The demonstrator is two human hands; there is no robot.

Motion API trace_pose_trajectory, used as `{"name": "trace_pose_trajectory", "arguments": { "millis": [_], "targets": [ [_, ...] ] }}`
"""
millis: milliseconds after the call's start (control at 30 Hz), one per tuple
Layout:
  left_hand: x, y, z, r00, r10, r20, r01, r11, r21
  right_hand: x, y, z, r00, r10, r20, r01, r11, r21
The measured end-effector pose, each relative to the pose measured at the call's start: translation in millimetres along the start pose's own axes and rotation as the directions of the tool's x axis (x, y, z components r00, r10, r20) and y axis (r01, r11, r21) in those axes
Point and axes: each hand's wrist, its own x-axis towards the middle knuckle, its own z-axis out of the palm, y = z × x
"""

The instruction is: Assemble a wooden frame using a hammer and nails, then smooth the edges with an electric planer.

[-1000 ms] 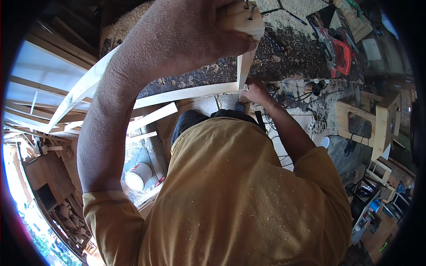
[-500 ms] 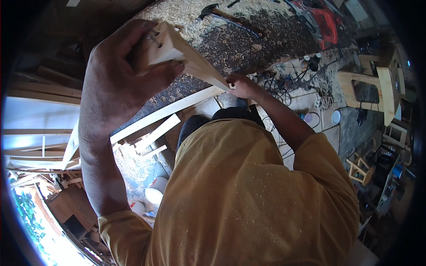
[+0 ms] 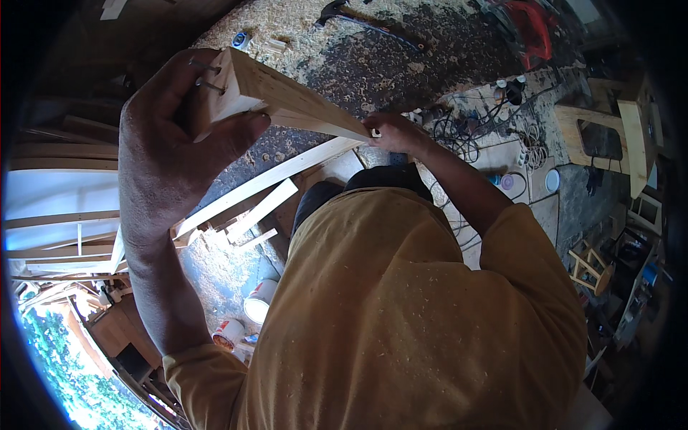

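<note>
My left hand [image 3: 161, 143] is closed around the near end of a pale wooden board [image 3: 287, 89], raised toward the upper left of the view. Two nails [image 3: 211, 87] stick out of that end, between thumb and fingers. The board slants away to the right, narrowing in the view toward its other end. There my right hand [image 3: 394, 134] grips it, fingers curled round the tip and partly hidden. Beyond the board, a claw hammer [image 3: 373, 25] with a dark handle lies on the sawdust-strewn workbench [image 3: 344, 79].
A red power tool [image 3: 534, 32] sits at the bench's far right. Tangled cables [image 3: 459, 136] lie on the right. Below the bench's pale wooden edge [image 3: 279, 177] are offcuts [image 3: 265, 208] and white buckets [image 3: 259, 301]. A wooden stool [image 3: 591, 269] stands at right.
The board's nailed end has shifted left and slightly down with my left hand, showing more of its long side. My right hand keeps hold of the other end.
</note>
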Motion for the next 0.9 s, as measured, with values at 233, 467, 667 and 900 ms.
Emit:
{"name": "trace_pose_trajectory", "arguments": {
  "millis": [233, 467, 667, 900],
  "targets": [
    [-5.5, -0.9, 3.0, 0.996, -0.058, -0.071, 0.051, 0.994, -0.096, -2.5, 8.8, 6.9, 1.0, 0.02, 0.012, -0.021, 0.996, 0.082],
    [-3.1, 5.6, -8.5, 0.997, 0.065, 0.031, -0.071, 0.964, 0.255, -5.9, 3.7, 3.6, 0.999, -0.019, 0.038, 0.018, 0.999, 0.028],
    [-5.8, -0.2, -8.0, 0.999, 0.015, 0.048, -0.027, 0.964, 0.265, -3.7, -9.3, -3.1, 0.99, 0.087, 0.107, -0.101, 0.986, 0.133],
    [-2.6, -6.1, -5.0, 0.985, 0.163, -0.048, -0.143, 0.948, 0.286, 6.0, -6.7, -12.1, 0.989, 0.032, 0.147, -0.048, 0.993, 0.107]
  ]
}}
